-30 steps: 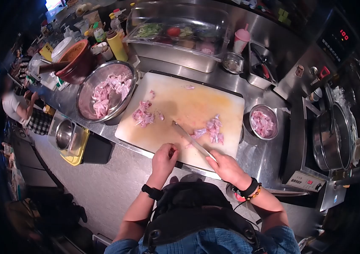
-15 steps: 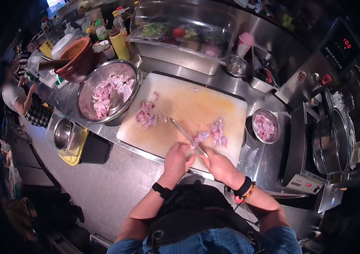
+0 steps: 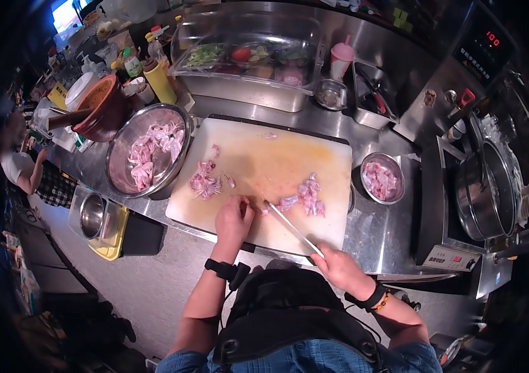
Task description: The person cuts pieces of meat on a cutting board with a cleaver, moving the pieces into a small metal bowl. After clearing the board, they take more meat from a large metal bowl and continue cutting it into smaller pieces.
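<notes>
My right hand (image 3: 340, 268) is wrapped round the handle of a knife (image 3: 295, 230), its blade slanting over the front of the white cutting board (image 3: 314, 138) with the tip toward the upper left. My left hand (image 3: 234, 219) rests at the board's front edge, fingers curled in; whatever they hold, if anything, is hidden. Between the hands and a little beyond, cut pieces of raw pink meat (image 3: 309, 196) lie on the right of the board. Another heap of raw meat scraps (image 3: 203, 181), thin and claw-like, lies at the left, beyond my left hand.
A large steel bowl (image 3: 117, 168) of raw meat stands left of the board, a small steel bowl (image 3: 403, 186) of cut meat right of it. Behind are a clear-lidded vegetable container (image 3: 246, 84) and a pink cup (image 3: 341, 57). Another person (image 3: 22, 165) stands far left.
My left hand has moved left, away from the blade. My right hand has drawn the knife back toward me and to the right. The view has shifted slightly.
</notes>
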The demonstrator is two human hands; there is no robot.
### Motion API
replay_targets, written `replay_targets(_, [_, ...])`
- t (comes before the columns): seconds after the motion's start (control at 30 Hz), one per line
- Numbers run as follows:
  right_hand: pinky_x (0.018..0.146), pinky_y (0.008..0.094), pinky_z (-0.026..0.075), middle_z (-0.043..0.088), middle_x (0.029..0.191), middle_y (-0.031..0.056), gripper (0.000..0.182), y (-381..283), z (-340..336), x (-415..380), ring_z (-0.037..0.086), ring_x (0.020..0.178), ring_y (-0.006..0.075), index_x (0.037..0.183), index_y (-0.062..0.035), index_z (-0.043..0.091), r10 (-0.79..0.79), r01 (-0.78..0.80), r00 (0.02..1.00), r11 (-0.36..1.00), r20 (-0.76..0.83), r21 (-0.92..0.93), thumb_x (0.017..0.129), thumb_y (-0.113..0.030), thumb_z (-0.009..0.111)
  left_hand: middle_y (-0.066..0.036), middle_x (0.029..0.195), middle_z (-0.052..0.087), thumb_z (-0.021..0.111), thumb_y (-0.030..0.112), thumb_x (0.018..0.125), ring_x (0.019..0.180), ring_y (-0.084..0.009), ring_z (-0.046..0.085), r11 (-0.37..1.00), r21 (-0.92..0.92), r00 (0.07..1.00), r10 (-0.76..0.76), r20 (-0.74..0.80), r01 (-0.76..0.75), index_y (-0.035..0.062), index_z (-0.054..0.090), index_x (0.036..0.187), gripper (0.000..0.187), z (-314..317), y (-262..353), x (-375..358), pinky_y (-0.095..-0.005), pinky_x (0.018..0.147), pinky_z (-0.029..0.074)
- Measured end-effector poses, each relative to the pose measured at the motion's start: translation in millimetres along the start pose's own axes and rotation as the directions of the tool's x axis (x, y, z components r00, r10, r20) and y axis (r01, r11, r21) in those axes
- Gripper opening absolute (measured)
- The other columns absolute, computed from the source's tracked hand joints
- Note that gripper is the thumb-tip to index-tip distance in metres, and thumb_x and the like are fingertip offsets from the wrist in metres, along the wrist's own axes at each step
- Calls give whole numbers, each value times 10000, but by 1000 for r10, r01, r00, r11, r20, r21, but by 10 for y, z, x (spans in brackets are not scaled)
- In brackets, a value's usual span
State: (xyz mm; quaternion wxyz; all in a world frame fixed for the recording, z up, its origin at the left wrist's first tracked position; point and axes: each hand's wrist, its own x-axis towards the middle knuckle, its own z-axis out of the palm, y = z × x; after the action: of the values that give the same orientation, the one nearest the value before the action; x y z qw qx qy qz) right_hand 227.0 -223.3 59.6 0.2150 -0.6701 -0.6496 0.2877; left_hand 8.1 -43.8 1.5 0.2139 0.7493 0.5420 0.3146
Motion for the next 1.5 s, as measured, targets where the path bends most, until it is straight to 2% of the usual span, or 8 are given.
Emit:
replay_targets(0.17, [671, 509, 484, 622, 787, 273, 330, 38, -75, -62, 609, 788, 475, 1023, -7, 556, 166, -169, 986, 974, 30, 148, 999, -331, 498, -164, 950, 633, 648, 119, 799, 824, -353, 639, 929, 120, 937, 347, 49, -350, 50, 641, 967, 182, 133, 67, -108, -445, 730, 525])
replay_targets(0.23, [689, 495, 482, 623, 803, 265, 338, 98, -57, -79, 609, 824, 473, 1067, -19, 560, 164, -167, 986, 972, 31, 166, 1004, -344, 491, -165, 1011, 626, 628, 85, 793, 849, -357, 639, 957, 103, 951, 252, 177, -273, 41, 654, 958, 173, 138, -55, -9, -433, 747, 532])
replay_targets(0.4, [662, 463, 485, 612, 743, 225, 338, -70, -187, 11, 631, 761, 435, 1093, -6, 541, 387, -428, 904, 835, 184, 346, 1012, -326, 469, -133, 1021, 634, 613, 45, 784, 851, -343, 645, 965, 161, 973, 219, -67, -206, 57, 664, 917, 142, -200, -181, 388, -430, 732, 531])
replay_targets(0.6, [666, 488, 471, 610, 779, 272, 343, -108, -149, 530, 610, 778, 465, 1115, 10, 526, 175, -129, 973, 953, -152, 274, 1013, -311, 463, -107, 968, 643, 656, 80, 790, 827, -329, 643, 956, -89, 945, 289, 155, -278, 75, 665, 900, 110, 204, 179, 76, -419, 712, 526])
replay_targets(0.87, [692, 514, 469, 623, 816, 295, 360, -38, 101, 755, 606, 814, 484, 1152, 10, 529, 72, -70, 992, 997, -108, 22, 1010, -316, 472, -86, 907, 653, 683, 99, 782, 798, -296, 650, 984, -71, 980, 168, 108, -161, 80, 672, 878, 98, 285, 188, -186, -389, 701, 528])
replay_targets(1.07, [631, 457, 478, 619, 731, 205, 277, -617, -373, 820, 632, 695, 401, 1107, 0, 511, -4, 75, 950, 974, -313, 215, 1008, -258, 489, -81, 878, 646, 685, 107, 775, 771, -295, 648, 976, -105, 978, 200, 64, -193, 77, 658, 842, 78, 297, 166, -182, -387, 682, 523])
replay_targets(1.17, [621, 494, 472, 615, 742, 276, 287, -487, -119, 899, 628, 735, 448, 1127, -8, 522, -56, 104, 935, 987, -351, 120, 997, -263, 510, -78, 860, 644, 688, 114, 770, 760, -296, 646, 978, -110, 979, 186, 86, -176, 79, 656, 832, 78, 320, 138, -163, -390, 665, 519])
replay_targets(1.5, [649, 517, 485, 634, 751, 268, 334, -234, 138, 558, 627, 738, 445, 1085, 11, 512, 94, -101, 994, 983, -51, -152, 1004, -309, 466, -69, 807, 647, 696, 133, 747, 699, -259, 654, 981, -166, 975, 132, 178, -102, 80, 655, 788, 79, 248, 151, -134, -375, 639, 528])
